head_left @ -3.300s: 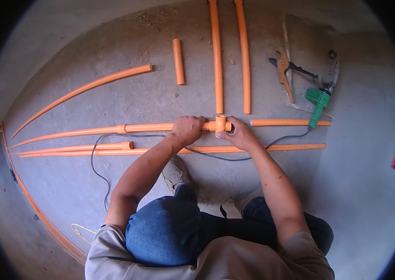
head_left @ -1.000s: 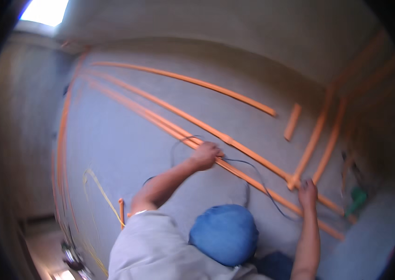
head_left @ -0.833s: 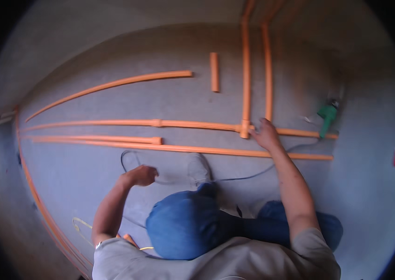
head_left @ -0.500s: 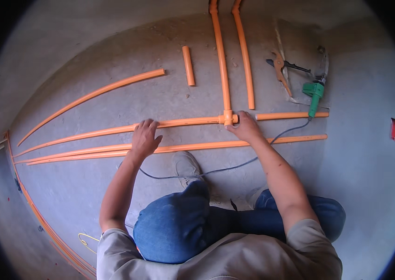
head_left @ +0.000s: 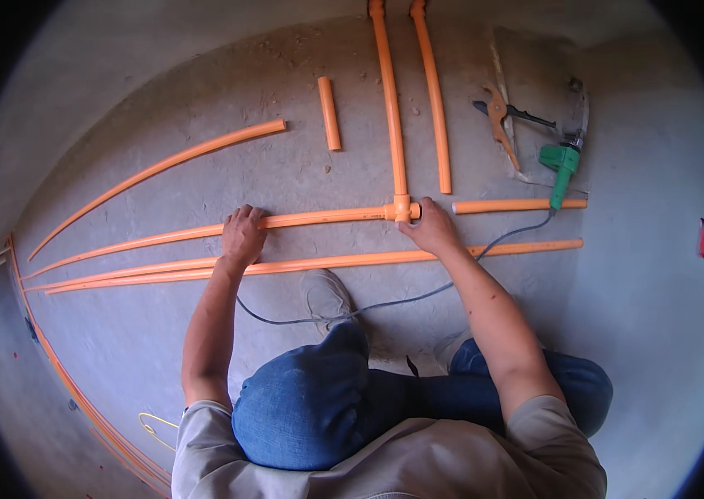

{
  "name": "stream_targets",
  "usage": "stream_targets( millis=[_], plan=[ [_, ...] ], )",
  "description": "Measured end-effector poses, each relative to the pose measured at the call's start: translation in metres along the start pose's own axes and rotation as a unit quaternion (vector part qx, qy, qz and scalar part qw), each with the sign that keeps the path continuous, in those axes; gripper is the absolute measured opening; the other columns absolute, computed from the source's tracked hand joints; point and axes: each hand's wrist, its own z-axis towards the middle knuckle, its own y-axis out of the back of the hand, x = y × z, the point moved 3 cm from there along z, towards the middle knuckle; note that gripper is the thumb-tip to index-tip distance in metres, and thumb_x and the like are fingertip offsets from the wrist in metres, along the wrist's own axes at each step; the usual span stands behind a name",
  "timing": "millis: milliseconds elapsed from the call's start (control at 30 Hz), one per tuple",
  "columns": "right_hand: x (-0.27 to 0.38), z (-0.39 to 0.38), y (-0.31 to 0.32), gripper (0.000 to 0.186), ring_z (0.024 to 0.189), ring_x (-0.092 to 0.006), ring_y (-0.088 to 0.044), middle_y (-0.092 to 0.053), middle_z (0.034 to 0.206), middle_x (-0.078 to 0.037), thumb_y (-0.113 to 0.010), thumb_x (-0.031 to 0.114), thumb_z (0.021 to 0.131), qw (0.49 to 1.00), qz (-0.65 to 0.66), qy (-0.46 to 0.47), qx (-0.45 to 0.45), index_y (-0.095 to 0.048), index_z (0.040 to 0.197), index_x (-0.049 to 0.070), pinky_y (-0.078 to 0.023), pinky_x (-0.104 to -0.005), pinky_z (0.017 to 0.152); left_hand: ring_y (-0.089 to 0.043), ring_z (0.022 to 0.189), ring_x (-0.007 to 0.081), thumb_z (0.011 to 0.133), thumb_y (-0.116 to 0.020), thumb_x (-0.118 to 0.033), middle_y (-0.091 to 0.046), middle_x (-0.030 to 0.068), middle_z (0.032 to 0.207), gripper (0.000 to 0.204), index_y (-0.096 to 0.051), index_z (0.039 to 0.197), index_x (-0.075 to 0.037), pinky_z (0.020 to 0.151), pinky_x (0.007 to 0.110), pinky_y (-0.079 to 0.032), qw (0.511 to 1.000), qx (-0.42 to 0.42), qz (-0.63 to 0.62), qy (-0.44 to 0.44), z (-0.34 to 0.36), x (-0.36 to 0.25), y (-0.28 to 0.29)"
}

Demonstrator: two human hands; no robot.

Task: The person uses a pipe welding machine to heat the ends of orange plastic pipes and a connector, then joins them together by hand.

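Observation:
My left hand [head_left: 243, 236] is closed over a long orange pipe [head_left: 327, 218] that runs across the floor to the left. That pipe enters an orange tee fitting [head_left: 402, 208], which also joins an upright orange pipe [head_left: 393, 125] coming down from the far side. My right hand [head_left: 433, 226] grips the fitting at its right end, thumb at the near side and fingers at the far side. To the right, a separate orange pipe [head_left: 502, 205] lies roughly in line, apart from the fitting.
A green pipe-welding tool [head_left: 563, 170] rests across the right-hand pipe, its dark cable [head_left: 385, 305] looping near my shoe [head_left: 327, 297]. Behind it lies an orange-and-black pipe cutter [head_left: 497, 121]. Further orange pipes [head_left: 352, 263] and a short piece [head_left: 329, 114] lie around. A wall borders the right.
My left hand has slid a little left along the pipe, and its thumb has drawn in. My right hand stays at the tee fitting. The view has shifted slightly.

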Motion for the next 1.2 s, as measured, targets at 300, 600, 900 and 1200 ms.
stream_targets(
  millis=[300, 600, 900, 1200],
  plan=[
    [-0.002, -0.001, -0.009, 0.072, 0.12, -0.0395, -0.059, -0.062, 0.122, -0.025, -0.081, 0.042, 0.079, 1.0, 0.013, -0.003, -0.01, -0.051, 0.126, -0.004, -0.049, -0.0473, 0.103, -0.059, 0.112, 0.0328, 0.078, -0.076, -0.015, -0.063, 0.0107, 0.112, 0.035, -0.067, 0.111, -0.011, 0.096, 0.046, -0.047, 1.0, -0.003, 0.003, 0.013, -0.006, 0.014, 0.008],
    [-0.013, -0.007, -0.01, 0.072, 0.118, -0.0404, -0.059, -0.062, 0.121, -0.026, -0.082, 0.042, 0.078, 0.998, 0.058, 0.017, -0.024, -0.051, 0.126, -0.003, -0.049, -0.0471, 0.1, -0.058, 0.109, 0.0349, 0.079, -0.077, -0.016, -0.062, 0.0123, 0.11, 0.035, -0.067, 0.111, -0.009, 0.095, 0.046, -0.047, 0.998, 0.019, -0.059, -0.007, -0.006, 0.017, 0.012],
    [-0.019, -0.003, -0.017, 0.072, 0.118, -0.0414, -0.058, -0.062, 0.122, -0.026, -0.084, 0.04, 0.077, 0.993, 0.084, 0.059, -0.052, -0.052, 0.126, -0.002, -0.049, -0.0478, 0.1, -0.058, 0.109, 0.0333, 0.077, -0.08, -0.017, -0.063, 0.0096, 0.108, 0.033, -0.069, 0.108, -0.01, 0.095, 0.045, -0.047, 0.999, -0.03, -0.041, 0.006, -0.012, 0.012, 0.011],
    [-0.021, -0.006, -0.008, 0.058, 0.104, -0.0383, -0.067, -0.069, 0.105, -0.022, -0.081, 0.037, 0.082, 0.99, 0.134, 0.001, -0.05, -0.059, 0.118, -0.002, -0.054, -0.0466, 0.089, -0.059, 0.111, 0.0337, 0.077, -0.08, -0.021, -0.064, 0.0117, 0.112, 0.034, -0.07, 0.107, -0.009, 0.097, 0.045, -0.047, 0.998, -0.05, -0.029, -0.002, -0.002, -0.017, 0.02]
  ],
)
